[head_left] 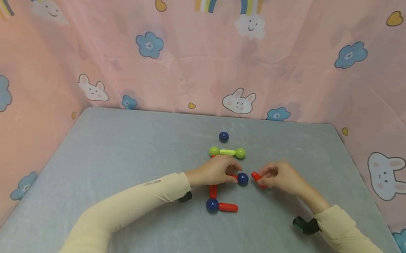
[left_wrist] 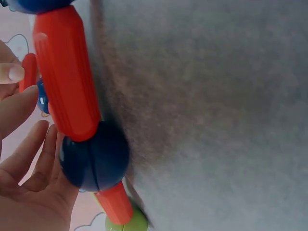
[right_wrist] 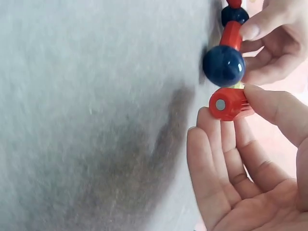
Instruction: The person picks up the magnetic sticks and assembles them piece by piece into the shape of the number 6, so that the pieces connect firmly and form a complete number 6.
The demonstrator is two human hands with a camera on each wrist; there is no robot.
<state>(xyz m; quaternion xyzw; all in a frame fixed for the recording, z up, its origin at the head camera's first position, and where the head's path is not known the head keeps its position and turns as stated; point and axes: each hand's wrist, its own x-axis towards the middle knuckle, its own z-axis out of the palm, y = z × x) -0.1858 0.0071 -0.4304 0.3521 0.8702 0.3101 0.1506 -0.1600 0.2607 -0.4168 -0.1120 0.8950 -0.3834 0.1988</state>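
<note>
My left hand (head_left: pixel 220 170) pinches a red magnetic rod (right_wrist: pixel 232 34) between two blue balls. The outer blue ball (head_left: pixel 243 179) points toward my right hand (head_left: pixel 283 179). Thumb and fingers of the right hand hold another red magnetic rod (right_wrist: pixel 226 103), its metal end showing in the right wrist view. That rod is close to the outer ball. In the left wrist view, a long red rod (left_wrist: pixel 67 72) joins the middle blue ball (left_wrist: pixel 95 156). Nearer me, a blue ball (head_left: pixel 212 205) carries a red side rod (head_left: pixel 228 207). The left hand covers the figure's middle in the head view.
At the figure's far end, a light green rod (head_left: pixel 227 152) links two green balls. Beyond it lies a loose blue ball (head_left: pixel 223 137). Grey cloth covers the table (head_left: pixel 140 144), and a pink patterned curtain (head_left: pixel 179 69) stands behind and at both sides.
</note>
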